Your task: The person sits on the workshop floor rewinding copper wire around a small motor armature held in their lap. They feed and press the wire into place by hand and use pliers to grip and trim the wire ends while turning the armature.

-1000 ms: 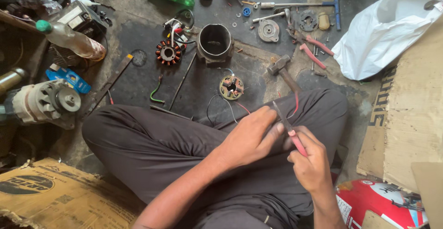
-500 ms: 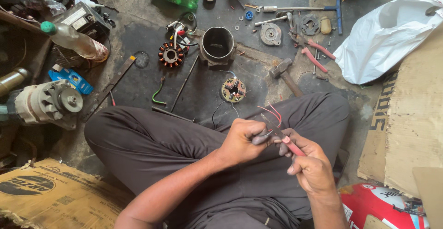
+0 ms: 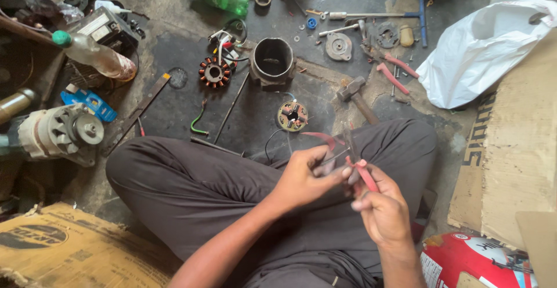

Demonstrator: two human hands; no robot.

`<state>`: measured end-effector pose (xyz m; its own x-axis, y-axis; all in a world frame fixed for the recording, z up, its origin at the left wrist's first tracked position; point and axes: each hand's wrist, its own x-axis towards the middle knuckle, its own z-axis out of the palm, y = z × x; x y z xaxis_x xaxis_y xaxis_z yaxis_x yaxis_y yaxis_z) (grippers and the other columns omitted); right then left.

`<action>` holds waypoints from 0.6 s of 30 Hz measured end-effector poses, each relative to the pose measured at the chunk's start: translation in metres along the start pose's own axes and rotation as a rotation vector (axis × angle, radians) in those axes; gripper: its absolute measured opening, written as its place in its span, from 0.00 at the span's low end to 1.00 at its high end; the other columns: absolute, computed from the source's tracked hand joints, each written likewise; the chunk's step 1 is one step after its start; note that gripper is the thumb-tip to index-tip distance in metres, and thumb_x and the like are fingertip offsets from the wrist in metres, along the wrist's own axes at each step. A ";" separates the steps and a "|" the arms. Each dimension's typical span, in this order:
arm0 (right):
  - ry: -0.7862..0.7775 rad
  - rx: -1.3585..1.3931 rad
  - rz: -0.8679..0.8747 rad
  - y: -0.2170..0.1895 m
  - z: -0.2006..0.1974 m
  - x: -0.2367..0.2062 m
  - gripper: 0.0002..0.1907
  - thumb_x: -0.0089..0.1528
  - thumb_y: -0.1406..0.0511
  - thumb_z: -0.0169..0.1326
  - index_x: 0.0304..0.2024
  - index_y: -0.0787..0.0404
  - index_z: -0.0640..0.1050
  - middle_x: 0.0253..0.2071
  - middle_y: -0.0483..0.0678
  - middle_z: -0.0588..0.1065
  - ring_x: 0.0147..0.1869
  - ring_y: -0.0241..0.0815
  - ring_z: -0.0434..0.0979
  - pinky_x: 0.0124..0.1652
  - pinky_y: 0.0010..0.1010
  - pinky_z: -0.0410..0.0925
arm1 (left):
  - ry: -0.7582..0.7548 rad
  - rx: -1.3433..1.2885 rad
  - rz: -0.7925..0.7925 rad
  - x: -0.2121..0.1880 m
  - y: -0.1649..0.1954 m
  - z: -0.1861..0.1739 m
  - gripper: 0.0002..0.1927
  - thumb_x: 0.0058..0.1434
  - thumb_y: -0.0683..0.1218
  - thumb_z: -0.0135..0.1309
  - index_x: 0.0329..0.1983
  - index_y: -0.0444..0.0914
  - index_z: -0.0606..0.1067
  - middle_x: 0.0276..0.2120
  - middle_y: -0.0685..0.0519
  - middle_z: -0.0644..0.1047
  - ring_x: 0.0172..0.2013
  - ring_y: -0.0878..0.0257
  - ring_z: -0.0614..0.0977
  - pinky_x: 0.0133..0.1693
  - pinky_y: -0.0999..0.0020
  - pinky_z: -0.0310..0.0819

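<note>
In the head view the person sits cross-legged on a grimy workshop floor, both hands meeting over the lap. The right hand (image 3: 380,209) is wrapped around the red-handled pliers (image 3: 357,163), fingers closed on the handles, with the tool's nose pointing toward 12 o'clock. The left hand (image 3: 307,175) sits at 9 o'clock from the pliers, its fingers pinched narrow around a small piece at the tool's nose; what that piece is cannot be told, as it is too small and partly hidden. Against the picture a second ago, where the pliers lay low across the right thigh, both hands have risen and drawn closer together, and the handles now stand more upright, so the grip looks settled and the work seems to be on the small part between the fingertips. On the floor at 12 o'clock from the hands lie a round brush plate (image 3: 292,115), a copper-wound stator (image 3: 213,72), a dark metal cylinder housing (image 3: 272,60) and a hammer (image 3: 357,95). At 2 o'clock is a white plastic bag (image 3: 481,50); at 9 o'clock, an alternator (image 3: 61,132).
</note>
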<state>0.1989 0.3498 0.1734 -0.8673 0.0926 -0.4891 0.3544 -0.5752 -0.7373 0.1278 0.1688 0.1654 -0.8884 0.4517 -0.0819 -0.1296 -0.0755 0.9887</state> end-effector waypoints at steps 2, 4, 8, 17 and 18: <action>0.001 -0.569 -0.333 -0.013 0.007 0.002 0.25 0.43 0.76 0.50 0.46 0.69 0.76 0.49 0.55 0.72 0.54 0.49 0.72 0.54 0.32 0.65 | -0.057 -0.022 -0.125 0.000 0.010 -0.009 0.13 0.64 0.49 0.63 0.39 0.34 0.76 0.27 0.58 0.73 0.29 0.75 0.69 0.30 0.74 0.65; -0.005 -0.960 -0.544 -0.021 0.014 -0.002 0.21 0.47 0.75 0.49 0.44 0.68 0.76 0.52 0.55 0.72 0.59 0.50 0.74 0.59 0.32 0.65 | -0.019 0.030 -0.258 -0.009 0.019 -0.016 0.19 0.62 0.52 0.60 0.50 0.35 0.77 0.27 0.58 0.78 0.27 0.75 0.73 0.30 0.75 0.70; -0.167 -1.228 -0.615 -0.024 0.027 -0.018 0.23 0.48 0.74 0.48 0.48 0.68 0.75 0.58 0.58 0.71 0.66 0.57 0.71 0.64 0.40 0.60 | -0.184 -0.108 -0.032 -0.011 0.025 -0.031 0.23 0.64 0.50 0.60 0.58 0.33 0.72 0.44 0.57 0.80 0.44 0.74 0.80 0.47 0.74 0.75; -0.132 -0.941 -0.054 -0.028 -0.032 -0.019 0.38 0.45 0.76 0.45 0.61 0.63 0.73 0.63 0.52 0.74 0.70 0.48 0.69 0.59 0.37 0.65 | 0.116 0.344 0.116 0.005 0.036 -0.039 0.10 0.68 0.47 0.57 0.44 0.36 0.80 0.31 0.49 0.77 0.31 0.60 0.79 0.36 0.68 0.72; -0.066 -0.820 0.065 -0.024 -0.039 -0.015 0.41 0.45 0.77 0.44 0.65 0.60 0.71 0.61 0.50 0.76 0.69 0.45 0.70 0.56 0.36 0.67 | 0.074 0.399 0.153 0.005 0.039 -0.038 0.11 0.67 0.48 0.57 0.45 0.35 0.79 0.30 0.47 0.75 0.31 0.57 0.78 0.35 0.66 0.71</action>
<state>0.2169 0.3941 0.1803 -0.8458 0.0166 -0.5332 0.5252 0.2003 -0.8270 0.1016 0.1341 0.1987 -0.9153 0.3957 0.0751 0.1737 0.2196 0.9600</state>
